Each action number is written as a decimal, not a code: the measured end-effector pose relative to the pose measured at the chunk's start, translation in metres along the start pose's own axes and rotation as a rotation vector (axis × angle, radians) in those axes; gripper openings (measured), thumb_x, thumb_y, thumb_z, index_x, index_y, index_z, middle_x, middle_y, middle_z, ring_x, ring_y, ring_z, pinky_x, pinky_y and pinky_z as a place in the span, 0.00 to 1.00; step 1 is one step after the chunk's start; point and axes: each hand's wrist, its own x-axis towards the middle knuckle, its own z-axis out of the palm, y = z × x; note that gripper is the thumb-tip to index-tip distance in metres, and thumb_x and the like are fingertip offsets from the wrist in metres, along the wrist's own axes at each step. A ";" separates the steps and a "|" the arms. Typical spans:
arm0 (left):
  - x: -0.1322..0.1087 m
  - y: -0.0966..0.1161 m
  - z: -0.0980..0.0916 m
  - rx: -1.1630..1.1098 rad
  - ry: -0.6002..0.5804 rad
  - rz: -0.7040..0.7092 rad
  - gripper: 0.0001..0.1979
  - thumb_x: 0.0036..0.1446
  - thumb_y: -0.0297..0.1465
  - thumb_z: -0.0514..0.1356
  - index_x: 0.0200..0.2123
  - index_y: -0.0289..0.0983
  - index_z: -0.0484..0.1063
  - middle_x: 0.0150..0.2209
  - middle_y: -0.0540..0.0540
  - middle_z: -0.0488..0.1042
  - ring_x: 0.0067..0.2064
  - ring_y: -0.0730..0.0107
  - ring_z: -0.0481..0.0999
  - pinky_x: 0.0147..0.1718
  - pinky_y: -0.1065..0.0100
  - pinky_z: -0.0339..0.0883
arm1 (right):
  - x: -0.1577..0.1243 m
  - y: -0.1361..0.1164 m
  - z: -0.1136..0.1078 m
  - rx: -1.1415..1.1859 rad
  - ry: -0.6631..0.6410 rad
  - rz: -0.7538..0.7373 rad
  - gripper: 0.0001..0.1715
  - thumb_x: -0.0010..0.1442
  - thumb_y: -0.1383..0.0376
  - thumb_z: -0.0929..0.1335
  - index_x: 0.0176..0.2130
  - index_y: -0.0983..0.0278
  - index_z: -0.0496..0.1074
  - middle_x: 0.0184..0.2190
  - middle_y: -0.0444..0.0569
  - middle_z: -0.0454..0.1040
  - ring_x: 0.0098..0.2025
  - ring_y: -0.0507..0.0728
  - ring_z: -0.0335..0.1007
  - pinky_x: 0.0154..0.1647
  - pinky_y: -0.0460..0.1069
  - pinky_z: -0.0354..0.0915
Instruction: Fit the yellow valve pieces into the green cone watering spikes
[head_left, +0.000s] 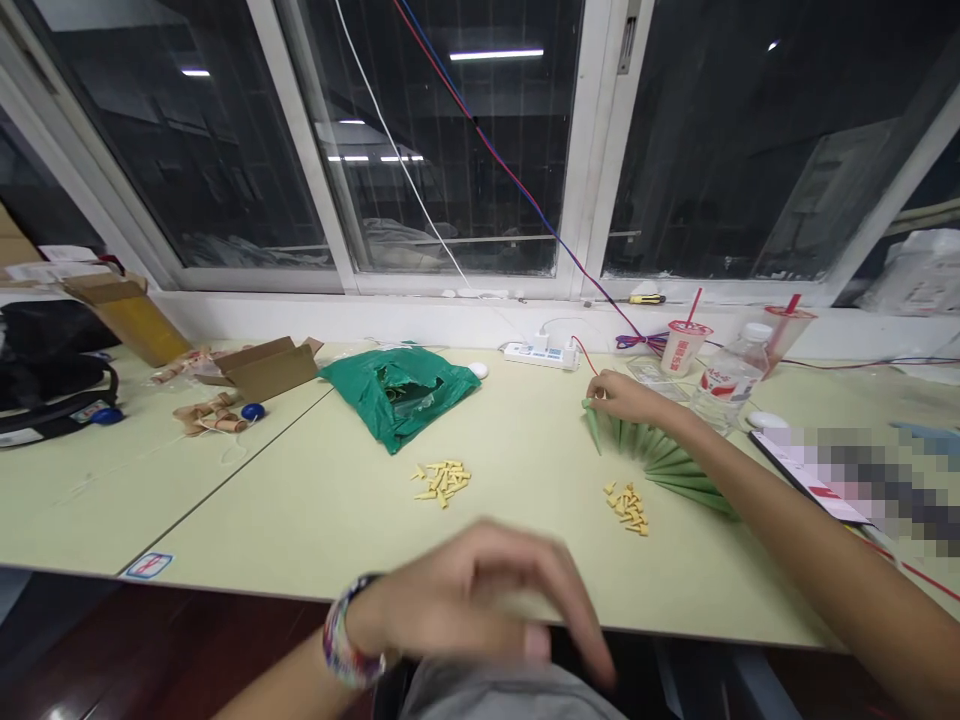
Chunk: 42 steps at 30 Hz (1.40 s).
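Observation:
My right hand [630, 397] rests at the far end of an arc of folded green paper cones [660, 458], its fingers pinching one green cone [592, 425] at the arc's left end. Two small piles of folded yellow paper pieces lie on the pale green table, one [441, 482] left of the arc and one [626, 510] just below it. My left hand [480, 595], blurred and with a beaded bracelet on its wrist, hangs loosely curled over the near table edge. It holds nothing I can see.
A crumpled green plastic bag [397, 395] lies mid-table, with a cardboard box [266, 368] and paper rolls [210, 413] to its left. A power strip [536, 355] sits against the window sill. A drink cup [682, 347] and water bottle [731, 378] stand at the back right.

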 end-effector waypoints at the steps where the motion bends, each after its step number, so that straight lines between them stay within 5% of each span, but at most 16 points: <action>1: 0.008 0.006 -0.016 0.119 0.128 0.010 0.13 0.66 0.39 0.65 0.45 0.38 0.83 0.45 0.35 0.83 0.48 0.52 0.83 0.52 0.55 0.76 | 0.002 -0.006 -0.005 0.040 0.015 -0.015 0.07 0.63 0.66 0.70 0.40 0.67 0.78 0.40 0.54 0.77 0.39 0.58 0.73 0.41 0.48 0.62; 4: 0.037 0.012 -0.070 0.482 0.470 0.097 0.11 0.65 0.34 0.65 0.49 0.38 0.78 0.49 0.38 0.80 0.49 0.58 0.81 0.51 0.58 0.75 | 0.008 -0.033 -0.019 0.144 0.053 -0.062 0.05 0.62 0.65 0.69 0.35 0.65 0.74 0.33 0.49 0.76 0.34 0.56 0.70 0.36 0.48 0.60; 6: 0.057 0.007 -0.105 0.740 0.621 0.079 0.19 0.62 0.33 0.67 0.55 0.39 0.75 0.53 0.39 0.77 0.50 0.57 0.80 0.51 0.57 0.75 | 0.013 -0.054 -0.025 0.215 0.069 -0.095 0.05 0.62 0.65 0.69 0.33 0.64 0.72 0.29 0.46 0.74 0.32 0.55 0.68 0.34 0.48 0.59; 9: 0.079 -0.006 -0.146 1.006 0.665 0.110 0.33 0.56 0.33 0.71 0.64 0.43 0.71 0.57 0.39 0.75 0.53 0.55 0.78 0.52 0.57 0.74 | 0.022 -0.088 -0.028 0.351 0.081 -0.140 0.04 0.61 0.65 0.70 0.34 0.64 0.73 0.28 0.43 0.71 0.30 0.54 0.66 0.33 0.48 0.57; 12: 0.087 -0.017 -0.174 0.910 0.571 0.129 0.26 0.61 0.36 0.68 0.62 0.41 0.74 0.44 0.43 0.81 0.38 0.64 0.80 0.42 0.62 0.75 | 0.032 -0.116 -0.025 0.450 0.129 -0.171 0.03 0.59 0.67 0.70 0.32 0.64 0.73 0.27 0.42 0.71 0.30 0.53 0.66 0.32 0.47 0.57; 15: 0.082 -0.027 -0.195 0.793 0.619 0.201 0.21 0.61 0.38 0.68 0.55 0.35 0.79 0.35 0.46 0.81 0.36 0.64 0.79 0.41 0.64 0.74 | 0.041 -0.137 -0.016 0.464 0.252 -0.152 0.02 0.57 0.69 0.71 0.33 0.64 0.73 0.27 0.41 0.71 0.31 0.52 0.66 0.34 0.47 0.57; 18: 0.068 -0.033 -0.213 0.641 0.734 0.207 0.27 0.57 0.39 0.71 0.56 0.32 0.78 0.37 0.44 0.82 0.38 0.63 0.80 0.43 0.62 0.75 | 0.045 -0.155 0.005 0.488 0.403 -0.054 0.05 0.59 0.68 0.71 0.38 0.63 0.73 0.27 0.41 0.71 0.31 0.53 0.67 0.34 0.47 0.57; 20: 0.058 -0.035 -0.225 0.498 0.791 0.205 0.34 0.55 0.39 0.72 0.63 0.31 0.74 0.37 0.45 0.82 0.38 0.64 0.80 0.45 0.61 0.76 | 0.043 -0.169 0.024 0.475 0.325 -0.015 0.01 0.62 0.67 0.70 0.37 0.63 0.74 0.29 0.43 0.74 0.32 0.54 0.68 0.34 0.47 0.57; 23: 0.048 -0.038 -0.237 0.344 0.849 0.216 0.42 0.56 0.39 0.72 0.70 0.32 0.66 0.39 0.43 0.83 0.39 0.64 0.82 0.46 0.60 0.76 | 0.038 -0.194 0.054 0.413 0.024 -0.029 0.07 0.62 0.65 0.70 0.31 0.62 0.76 0.34 0.47 0.79 0.37 0.56 0.73 0.36 0.48 0.59; 25: 0.045 -0.040 -0.242 0.284 0.855 0.224 0.43 0.57 0.38 0.71 0.72 0.33 0.62 0.44 0.39 0.84 0.41 0.64 0.82 0.47 0.60 0.76 | 0.036 -0.208 0.069 0.369 -0.065 -0.001 0.08 0.62 0.61 0.71 0.32 0.61 0.79 0.38 0.48 0.81 0.39 0.58 0.74 0.35 0.48 0.58; 28: 0.044 -0.041 -0.243 0.230 0.841 0.245 0.44 0.58 0.37 0.71 0.74 0.34 0.59 0.47 0.37 0.84 0.41 0.64 0.82 0.46 0.60 0.76 | 0.037 -0.219 0.082 0.319 -0.108 0.022 0.08 0.60 0.58 0.73 0.34 0.60 0.80 0.40 0.49 0.82 0.40 0.58 0.75 0.33 0.48 0.57; 35: 0.048 -0.039 -0.242 0.162 0.825 0.276 0.39 0.59 0.35 0.69 0.71 0.37 0.62 0.47 0.38 0.83 0.43 0.63 0.83 0.44 0.62 0.73 | 0.037 -0.210 0.091 0.394 -0.167 -0.073 0.07 0.54 0.73 0.72 0.35 0.63 0.80 0.35 0.48 0.81 0.38 0.55 0.75 0.35 0.46 0.61; 42: 0.048 -0.041 -0.242 0.154 0.855 0.244 0.37 0.57 0.33 0.69 0.68 0.38 0.63 0.45 0.40 0.82 0.41 0.65 0.82 0.43 0.63 0.73 | 0.031 -0.194 0.092 0.395 -0.093 -0.064 0.11 0.60 0.76 0.69 0.38 0.65 0.80 0.40 0.51 0.80 0.40 0.56 0.75 0.42 0.47 0.64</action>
